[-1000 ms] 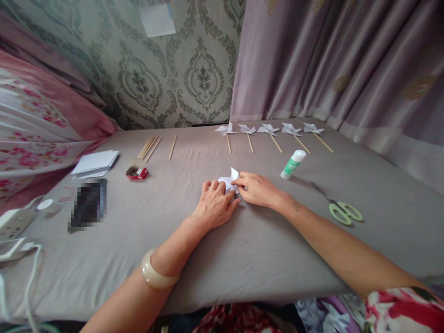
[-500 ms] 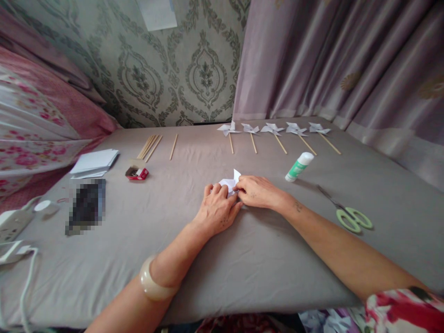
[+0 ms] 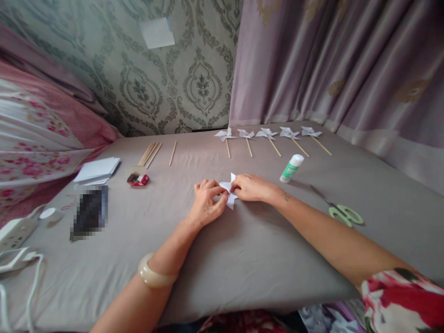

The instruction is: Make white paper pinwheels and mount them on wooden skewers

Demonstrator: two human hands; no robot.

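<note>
Between my hands, low over the middle of the table, is a white paper pinwheel [image 3: 231, 200] with one pointed blade up and another pointing toward me. My left hand [image 3: 208, 200] is closed on its left side, thumb and fingertips at the paper near its centre. From the right, my right hand [image 3: 250, 187] pinches the paper, its fingers curled and partly hidden. No stick shows on this pinwheel. Beyond my right hand, a glue stick [image 3: 292, 168] with a white cap stands on the table. Green-handled scissors [image 3: 338, 208] lie farther right.
Several finished pinwheels on sticks [image 3: 267, 134] lie in a row at the back. Wooden sticks [image 3: 150, 154], a small red box [image 3: 138, 178] and a paper stack [image 3: 97, 170] are on the left. A power strip [image 3: 15, 233] with cables sits at the left edge.
My left hand has drawn back slightly left from the paper, uncovering a blade that points toward me. My right hand still pinches the right side. The camera view has shifted a little.
</note>
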